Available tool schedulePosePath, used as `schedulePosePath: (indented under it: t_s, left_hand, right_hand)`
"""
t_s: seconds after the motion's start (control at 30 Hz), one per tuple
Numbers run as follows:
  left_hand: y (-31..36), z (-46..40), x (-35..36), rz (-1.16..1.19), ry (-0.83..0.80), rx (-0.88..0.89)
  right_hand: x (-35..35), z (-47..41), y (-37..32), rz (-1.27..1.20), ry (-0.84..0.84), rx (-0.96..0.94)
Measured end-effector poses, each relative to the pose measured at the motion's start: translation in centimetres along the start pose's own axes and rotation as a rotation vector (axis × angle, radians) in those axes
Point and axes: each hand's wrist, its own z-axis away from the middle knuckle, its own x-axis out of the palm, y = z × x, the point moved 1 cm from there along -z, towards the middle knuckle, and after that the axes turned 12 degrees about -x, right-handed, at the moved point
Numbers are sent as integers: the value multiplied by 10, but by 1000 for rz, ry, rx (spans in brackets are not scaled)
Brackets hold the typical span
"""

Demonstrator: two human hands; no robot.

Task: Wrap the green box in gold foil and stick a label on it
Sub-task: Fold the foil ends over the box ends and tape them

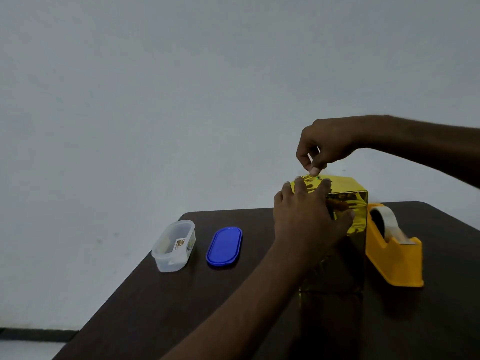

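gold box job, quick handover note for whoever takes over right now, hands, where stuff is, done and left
Left hand: fingers spread, pressing the foil against the upper left side of the gold-wrapped box.
Right hand: above the box top, pinching what looks like a small piece of tape; hard to tell.
Box stands upright on the dark table. Yellow tape dispenser sits right beside it. Clear container with what may be a label inside, and its blue lid set apart, lie to the left.
Done: foil covers the visible sides.
Left: secure the top fold, where a speck of green shows, then stick on the label.
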Motion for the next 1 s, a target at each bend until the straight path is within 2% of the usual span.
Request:
schedulePosePath:
  t_s: [0.33,0.53,0.67,0.83,1.0]
  left_hand:
    - [0,5,-4,7,10,24]
    - [-1,6,-7,15,10,29]
    - [-1,5,-9,12,-42,15]
    - [2,2,-8,-12,-83,-1]
    - [2,3,-9,-4,-55,8]
  right_hand:
    - [5,-15,-3,41,-56,-15]
    - [13,-25,6,43,-26,116]
    - [19,-23,22,-92,-30,214]
    - [18,-17,36,-267,20,222]
    - [28,-28,35,-395,-125,234]
